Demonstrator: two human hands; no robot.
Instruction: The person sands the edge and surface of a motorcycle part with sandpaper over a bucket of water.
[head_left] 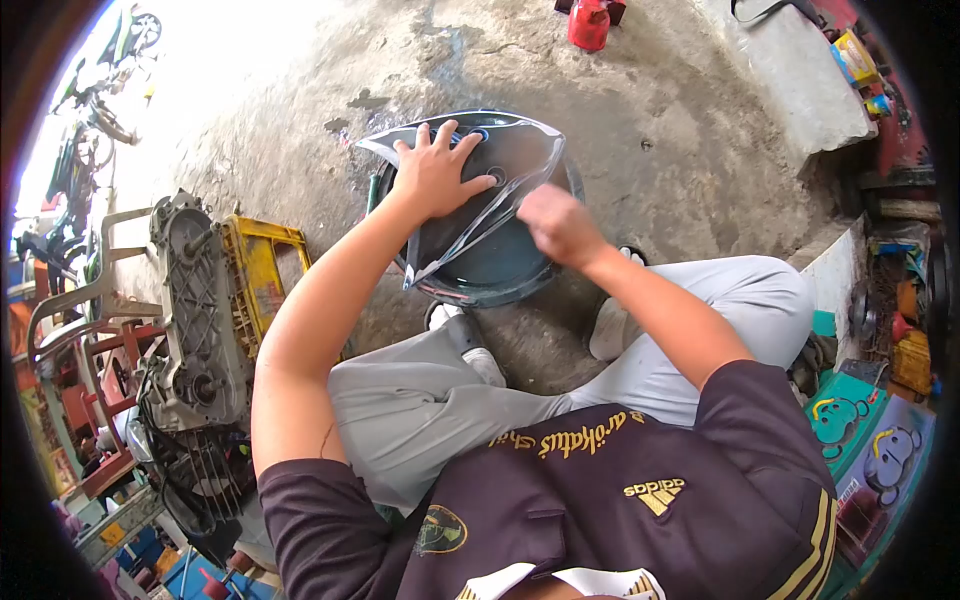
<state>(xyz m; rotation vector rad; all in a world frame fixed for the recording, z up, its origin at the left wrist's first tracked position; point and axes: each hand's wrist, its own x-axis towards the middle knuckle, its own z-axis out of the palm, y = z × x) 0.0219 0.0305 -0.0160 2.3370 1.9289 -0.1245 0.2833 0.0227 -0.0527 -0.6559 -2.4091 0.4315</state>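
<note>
A round dark basin [510,292] stands on the floor in front of me, with water in its lower part. Across its top lies a triangular dark panel [525,150] with a shiny, clear-looking edge. My left hand [437,175] rests on the panel with its fingers spread. My right hand [560,222] is at the panel's right edge, over the basin's right side, its fingers curled closed and blurred. What my right hand holds, if anything, is hidden.
A metal engine casing [195,310] and a yellow crate [265,270] stand at the left. A red container [589,25] is on the concrete floor at the top. Decorated boxes [845,415] lie at the right. My legs flank the space below the basin.
</note>
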